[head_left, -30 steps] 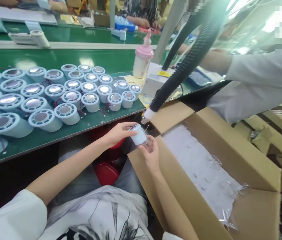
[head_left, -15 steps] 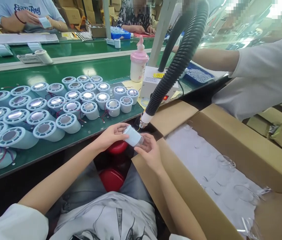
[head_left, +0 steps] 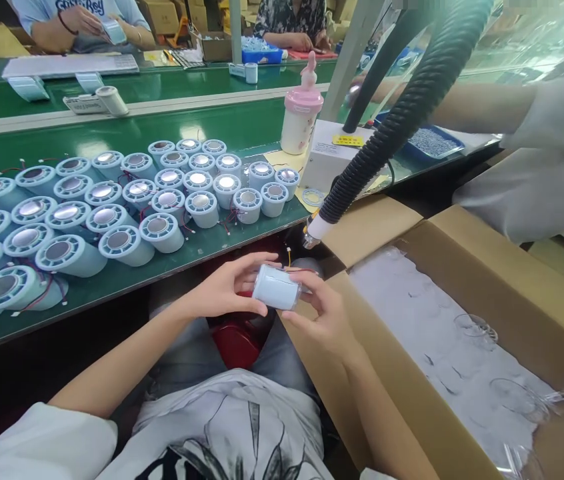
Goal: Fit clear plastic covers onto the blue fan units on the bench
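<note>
Thumb and fingers of our right hand (head_left: 329, 317) gripping the right end of a pale blue cylinder (head_left: 276, 289), our left hand (head_left: 222, 291) curved around its left end, clamped or not we cannot tell, hose nozzle (head_left: 316, 230) near, open carton (head_left: 507, 290) to our right

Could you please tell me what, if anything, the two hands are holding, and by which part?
A light-blue cylinder: the right hand holds its right end; the left hand curves around its left end, contact unclear.
</note>
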Available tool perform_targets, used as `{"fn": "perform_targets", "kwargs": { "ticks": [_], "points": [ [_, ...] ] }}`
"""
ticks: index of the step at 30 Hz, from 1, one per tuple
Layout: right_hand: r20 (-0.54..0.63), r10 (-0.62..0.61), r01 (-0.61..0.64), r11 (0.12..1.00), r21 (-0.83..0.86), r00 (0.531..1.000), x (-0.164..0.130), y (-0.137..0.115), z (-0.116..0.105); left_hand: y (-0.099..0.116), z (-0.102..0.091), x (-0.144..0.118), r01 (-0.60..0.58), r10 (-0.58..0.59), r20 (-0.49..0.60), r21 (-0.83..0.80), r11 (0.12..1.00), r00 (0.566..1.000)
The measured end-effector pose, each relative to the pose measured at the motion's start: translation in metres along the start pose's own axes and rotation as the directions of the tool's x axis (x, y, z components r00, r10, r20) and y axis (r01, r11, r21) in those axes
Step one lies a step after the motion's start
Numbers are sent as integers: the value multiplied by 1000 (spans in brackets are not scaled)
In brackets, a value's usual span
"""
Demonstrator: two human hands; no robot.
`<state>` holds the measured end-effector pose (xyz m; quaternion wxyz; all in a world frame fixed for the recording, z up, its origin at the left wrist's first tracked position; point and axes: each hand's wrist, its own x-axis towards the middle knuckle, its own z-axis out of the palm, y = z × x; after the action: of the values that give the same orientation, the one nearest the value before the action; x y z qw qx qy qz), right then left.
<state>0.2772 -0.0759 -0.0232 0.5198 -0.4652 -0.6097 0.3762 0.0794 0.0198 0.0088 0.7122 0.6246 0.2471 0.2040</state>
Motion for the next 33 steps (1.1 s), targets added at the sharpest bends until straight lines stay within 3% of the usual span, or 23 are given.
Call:
{"fn": "perform_targets", "kwargs": {
  "ticks": [7,13,20,33],
  "points": [
    [63,-60,65,994,-88,996,-14,-9,2,1,8,-24,-9,10,-23,53,999,1000],
    [87,-202,216,958,-190,975,-15,-16,7,1,9,-37,-17,20,-54,59,998,998],
    [66,-87,89,995,-33,994,-18,-17,6,1,6,-43,-53,59,-65,94,994,996],
    [101,-120,125,991,-50,988,-21,-16,6,-4,7,-45,-154,154,19,239,959,988]
  ]
}}
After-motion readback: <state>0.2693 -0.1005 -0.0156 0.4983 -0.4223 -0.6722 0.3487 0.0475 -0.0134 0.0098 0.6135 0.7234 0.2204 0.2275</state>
